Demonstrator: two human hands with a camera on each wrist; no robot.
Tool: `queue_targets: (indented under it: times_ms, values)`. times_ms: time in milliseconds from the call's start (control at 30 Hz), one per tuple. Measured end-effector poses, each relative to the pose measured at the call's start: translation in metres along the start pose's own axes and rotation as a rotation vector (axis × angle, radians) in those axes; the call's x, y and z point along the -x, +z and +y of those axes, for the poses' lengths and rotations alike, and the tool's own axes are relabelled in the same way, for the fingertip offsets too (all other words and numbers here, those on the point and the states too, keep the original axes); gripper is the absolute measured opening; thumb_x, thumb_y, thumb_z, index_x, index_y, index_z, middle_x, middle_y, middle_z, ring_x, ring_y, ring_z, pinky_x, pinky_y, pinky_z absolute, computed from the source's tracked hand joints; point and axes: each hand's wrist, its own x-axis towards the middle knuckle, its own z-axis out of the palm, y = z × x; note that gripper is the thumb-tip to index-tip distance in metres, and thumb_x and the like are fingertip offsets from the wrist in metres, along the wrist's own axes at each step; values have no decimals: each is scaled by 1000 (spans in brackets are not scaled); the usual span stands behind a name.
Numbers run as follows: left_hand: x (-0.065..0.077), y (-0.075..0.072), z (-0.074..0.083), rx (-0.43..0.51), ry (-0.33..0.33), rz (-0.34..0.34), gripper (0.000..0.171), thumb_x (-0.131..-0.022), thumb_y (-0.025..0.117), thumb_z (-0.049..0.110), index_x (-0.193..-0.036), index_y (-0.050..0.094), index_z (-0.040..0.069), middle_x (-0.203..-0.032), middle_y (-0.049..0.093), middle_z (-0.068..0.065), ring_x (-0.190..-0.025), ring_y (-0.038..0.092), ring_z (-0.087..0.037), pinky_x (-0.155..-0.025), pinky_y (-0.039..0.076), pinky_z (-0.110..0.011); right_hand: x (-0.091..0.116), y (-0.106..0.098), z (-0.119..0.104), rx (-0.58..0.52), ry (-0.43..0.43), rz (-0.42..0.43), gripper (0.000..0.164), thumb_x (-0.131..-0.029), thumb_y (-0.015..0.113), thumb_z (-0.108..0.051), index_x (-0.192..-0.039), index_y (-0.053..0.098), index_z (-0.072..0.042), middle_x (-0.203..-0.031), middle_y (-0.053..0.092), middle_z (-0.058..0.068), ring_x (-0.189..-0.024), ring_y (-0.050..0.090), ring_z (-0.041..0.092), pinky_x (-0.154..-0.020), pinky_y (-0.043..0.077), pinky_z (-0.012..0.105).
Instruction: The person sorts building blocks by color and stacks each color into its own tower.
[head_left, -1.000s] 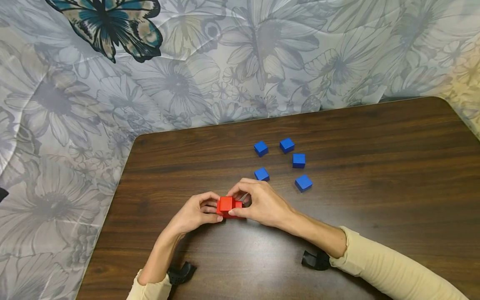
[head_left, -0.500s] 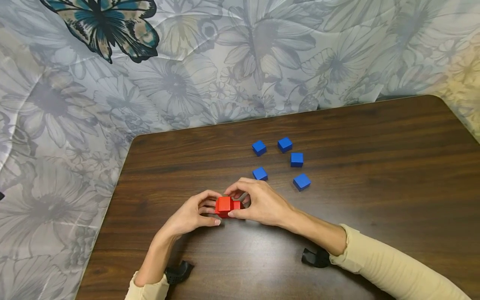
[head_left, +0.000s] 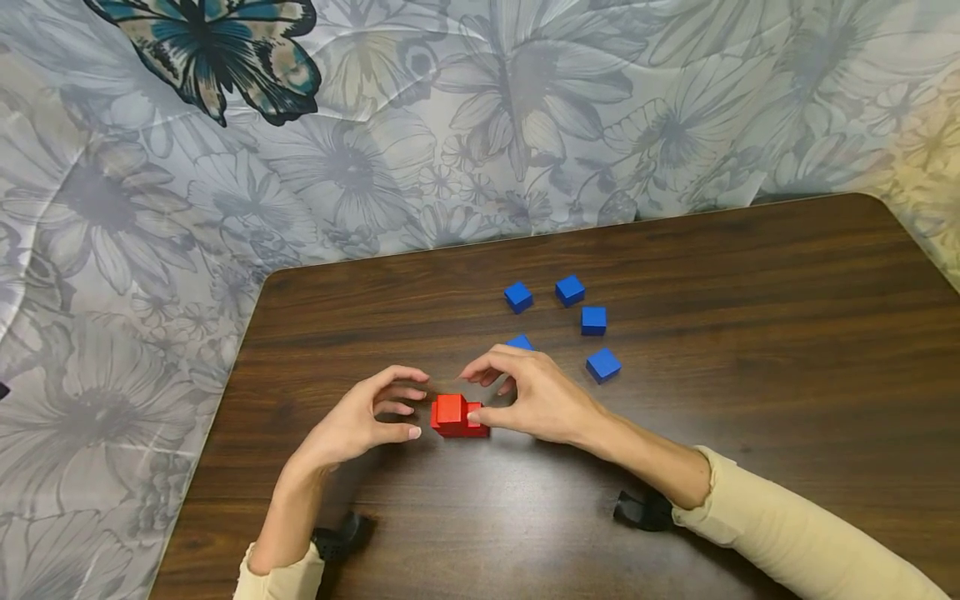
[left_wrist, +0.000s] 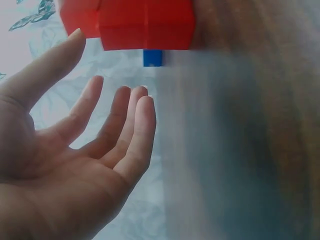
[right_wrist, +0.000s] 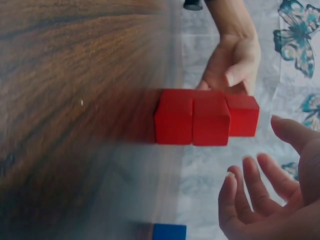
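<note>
Red cube blocks (head_left: 450,410) stand stacked on the brown table, one on top rising above the others. In the right wrist view the red stack (right_wrist: 210,117) rises several blocks high from the tabletop. My left hand (head_left: 348,421) is just left of it, fingers apart and lightly bent, holding nothing. My right hand (head_left: 543,398) is at the right side with its fingers loose; its thumb overlaps the stack in the head view, while the right wrist view shows a gap between this hand (right_wrist: 275,185) and the blocks. The left wrist view shows the left palm (left_wrist: 75,165) bare.
Several blue cubes lie loose behind the stack, among them one at the right (head_left: 603,365), one at the back (head_left: 570,289) and one partly hidden behind the right hand (head_left: 521,342). A floral cloth with a butterfly (head_left: 213,50) hangs behind the table's far edge.
Both hands have drawn back from the red blocks, the left to the left and the right slightly right and up. Their fingers have spread off the stack, which stays in place.
</note>
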Motion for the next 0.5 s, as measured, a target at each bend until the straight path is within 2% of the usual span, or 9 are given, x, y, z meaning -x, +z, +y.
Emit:
queue_targets:
  times_ms: [67,267,500]
  values:
    - [0,-2,4,0,16,19,62,-82,79,-2,-137,50,5,-138,51,-21,-116,59,-38,-92,54,-43,1,-4,0,14,8,8,38,-79,86,-21,-113,69,-16,-110,67,-9,-99,63,13,-79,55,27]
    - [-3,-4,17,-18,82,105,55,-82,77,-5,-132,56,7,-136,54,-20,-121,55,-39,-96,51,-39,5,-17,2,28,27,41,38,-79,86,-19,-113,69,-18,-110,66,-11,-98,63,13,-79,55,27]
    - [-6,-3,31,-21,165,173,50,-84,77,-1,-129,58,10,-130,60,-7,-121,57,-30,-95,51,-36,10,-33,4,51,43,82,38,-79,86,-19,-113,69,-19,-112,67,-7,-93,66,19,-80,55,30]
